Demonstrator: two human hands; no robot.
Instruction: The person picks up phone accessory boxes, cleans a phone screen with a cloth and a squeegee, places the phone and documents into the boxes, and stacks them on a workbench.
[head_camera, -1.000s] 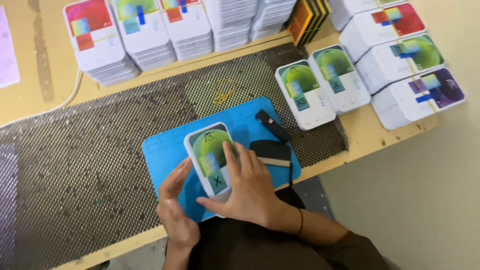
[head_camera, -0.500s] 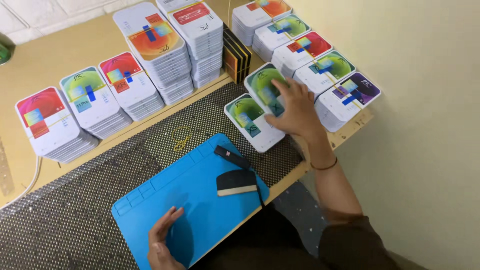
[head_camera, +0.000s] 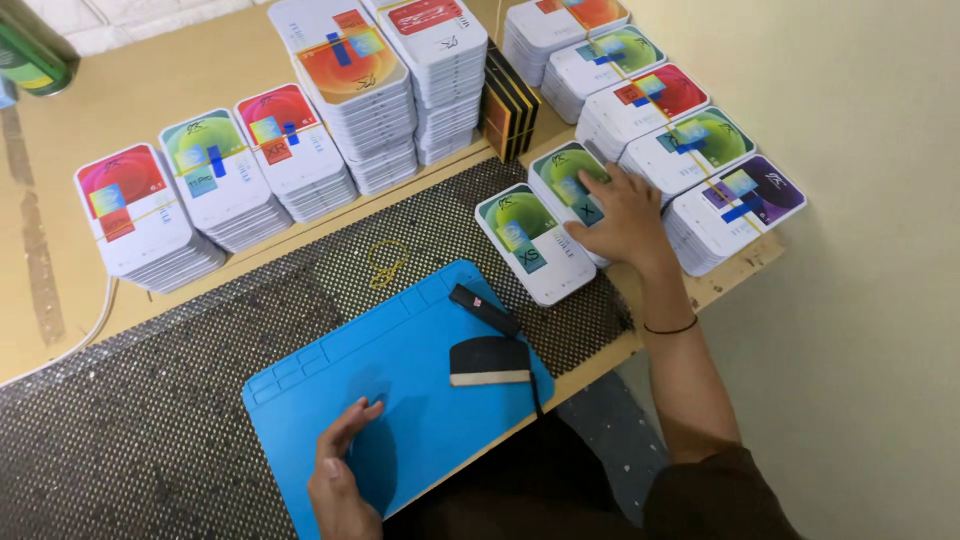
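A bright blue work mat (head_camera: 400, 380) lies on a black dotted mesh liner (head_camera: 130, 420). The tabletop (head_camera: 140, 90) is tan. White boxes (head_camera: 530, 240) carry green, red, orange and purple swirls.

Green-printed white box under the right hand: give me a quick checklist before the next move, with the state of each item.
1. Right hand on the green-printed white box: ok, palm and fingers lie flat on its top.
2. Firm grip on that box: cannot tell, the fingers are spread over it, not curled round its edges.
3. Neighbouring green-printed white box with rounded corners free of the hand: ok, it lies beside it on the black mesh mat.
4. Left hand out of the way: ok, it rests on the blue silicone work mat.
5. Black brush with wooden edge off the mat's middle: ok, it sits at the right edge.
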